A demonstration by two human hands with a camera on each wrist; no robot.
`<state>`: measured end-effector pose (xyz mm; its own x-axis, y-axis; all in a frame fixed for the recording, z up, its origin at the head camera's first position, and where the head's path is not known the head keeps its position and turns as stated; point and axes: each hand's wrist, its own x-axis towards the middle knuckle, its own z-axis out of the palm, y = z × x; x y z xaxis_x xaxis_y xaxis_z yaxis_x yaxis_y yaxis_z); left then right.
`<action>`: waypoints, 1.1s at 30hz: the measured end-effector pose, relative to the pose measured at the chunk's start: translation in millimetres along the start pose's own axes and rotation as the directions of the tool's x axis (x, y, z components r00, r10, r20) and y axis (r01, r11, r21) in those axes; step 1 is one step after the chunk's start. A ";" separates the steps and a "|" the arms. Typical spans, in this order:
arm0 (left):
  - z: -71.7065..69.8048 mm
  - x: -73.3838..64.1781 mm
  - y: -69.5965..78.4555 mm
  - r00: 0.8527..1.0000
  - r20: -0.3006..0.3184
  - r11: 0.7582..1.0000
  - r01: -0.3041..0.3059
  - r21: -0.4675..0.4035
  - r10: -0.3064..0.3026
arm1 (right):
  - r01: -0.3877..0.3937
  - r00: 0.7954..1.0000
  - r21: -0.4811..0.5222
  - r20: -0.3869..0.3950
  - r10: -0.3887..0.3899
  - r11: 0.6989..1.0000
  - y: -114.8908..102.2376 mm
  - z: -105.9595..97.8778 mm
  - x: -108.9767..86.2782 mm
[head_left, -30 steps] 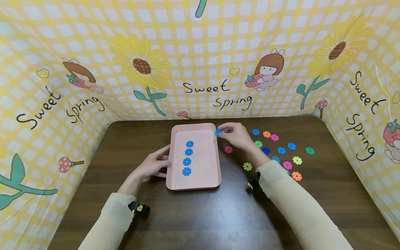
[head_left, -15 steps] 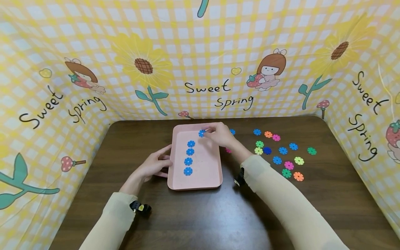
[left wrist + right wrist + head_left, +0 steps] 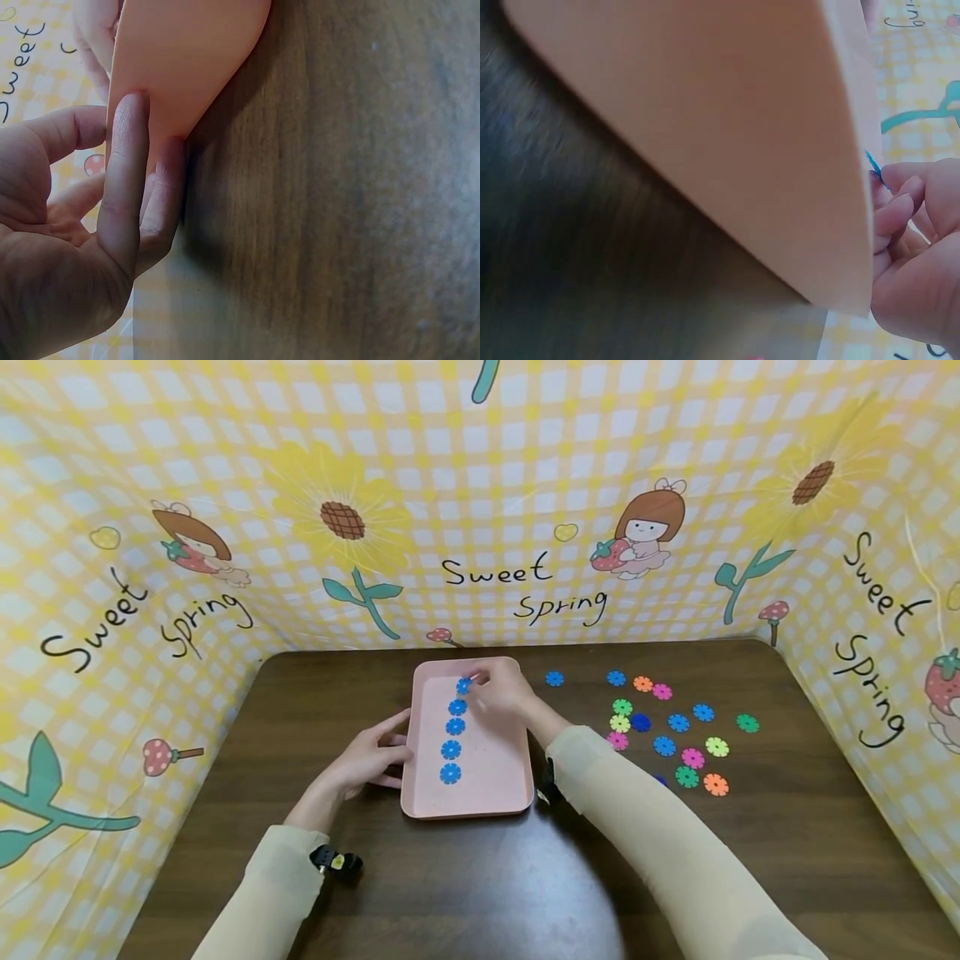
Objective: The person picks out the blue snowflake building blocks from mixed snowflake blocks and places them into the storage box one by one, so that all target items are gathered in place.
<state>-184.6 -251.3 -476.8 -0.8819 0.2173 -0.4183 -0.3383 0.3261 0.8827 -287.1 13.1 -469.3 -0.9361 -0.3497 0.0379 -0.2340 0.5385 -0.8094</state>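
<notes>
The pink tray (image 3: 491, 777) lies on the table, with a column of blue notched discs (image 3: 455, 726) on its left half. Over the tray's far end, my right hand (image 3: 498, 687) pinches another blue notched disc (image 3: 464, 686) between thumb and fingertips, just above the column. Only a thin edge of that blue disc (image 3: 874, 166) shows in the right wrist view, past the tray's wall (image 3: 705, 112). My left hand (image 3: 371, 754) rests against the tray's left side. Its fairly straight fingers (image 3: 124, 180) touch the outer wall in the left wrist view.
To the right of the tray, loose notched discs in blue, green, yellow, pink and orange lie scattered, among them a blue one (image 3: 554, 678) and an orange one (image 3: 716, 784). The brown table (image 3: 465, 885) is enclosed by a yellow checked cloth (image 3: 480, 510).
My right hand has carried the blue disc leftward from beyond the tray's right rim to the far end of the column. The left hand has stayed at the tray's side.
</notes>
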 end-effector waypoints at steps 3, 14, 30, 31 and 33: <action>1.3 -0.1 0.6 1.000 0.000 1.000 0.003 -0.001 -0.003 | 0.013 1.000 -0.069 -0.022 -0.015 0.998 -0.8 5.2 1.4; 4.2 1.6 0.5 1.000 0.000 1.000 0.006 -0.003 -0.007 | -0.006 0.998 -0.176 0.063 0.017 0.984 0.4 10.7 6.9; 2.7 -1.9 2.1 1.000 -0.006 1.000 0.004 -0.010 -0.004 | 0.007 0.994 -0.186 0.105 0.013 0.983 -8.5 -19.7 -8.0; 2.4 -2.1 2.2 1.000 -0.007 1.000 0.004 -0.008 -0.004 | 0.001 0.994 -0.180 0.105 0.018 0.984 -8.3 -23.6 -10.0; 1.7 -2.6 2.2 1.000 -0.009 1.000 0.004 -0.004 -0.004 | 0.001 0.995 -0.182 0.094 0.017 0.983 -7.8 -31.8 -14.9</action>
<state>-182.6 -249.6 -474.2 -0.8834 0.2078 -0.4201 -0.3434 0.3230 0.8819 -279.7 38.5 -445.0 -0.9110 -0.4113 -0.0308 -0.2786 0.6688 -0.6892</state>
